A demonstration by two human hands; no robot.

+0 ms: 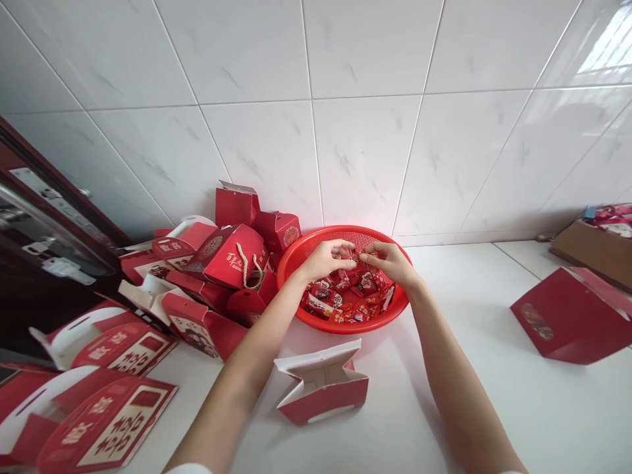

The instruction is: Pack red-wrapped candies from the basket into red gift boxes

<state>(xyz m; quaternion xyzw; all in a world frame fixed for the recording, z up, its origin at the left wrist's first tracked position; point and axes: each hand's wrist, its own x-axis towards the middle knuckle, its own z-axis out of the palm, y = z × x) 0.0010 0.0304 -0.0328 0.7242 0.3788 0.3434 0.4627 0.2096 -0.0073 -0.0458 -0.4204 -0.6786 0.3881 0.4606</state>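
A red plastic basket (pixel 291 253) with a perforated wall holds many small wrapped candies (pixel 340 299), mostly red. Both of my hands are over the far half of this basket. My left hand (pixel 326 260) reaches in from the left, thumb and fingers apart above the candies. Opposite it, my right hand (pixel 394 263) pinches at a red wrapped candy (pixel 359 258) with thumb and forefinger; its other fingers are partly hidden. Between my forearms, in front of the basket, stands a red paper gift box (pixel 323 398) with its top open and white inside showing.
Several red gift boxes (pixel 230 257) are heaped left of the basket, with more handled boxes (pixel 113 421) at front left. A closed red box (pixel 575 316) stands at right, near a cardboard carton (pixel 592 257) with colourful packets. A tiled wall (pixel 365 158) rises behind the white counter (pixel 454 289).
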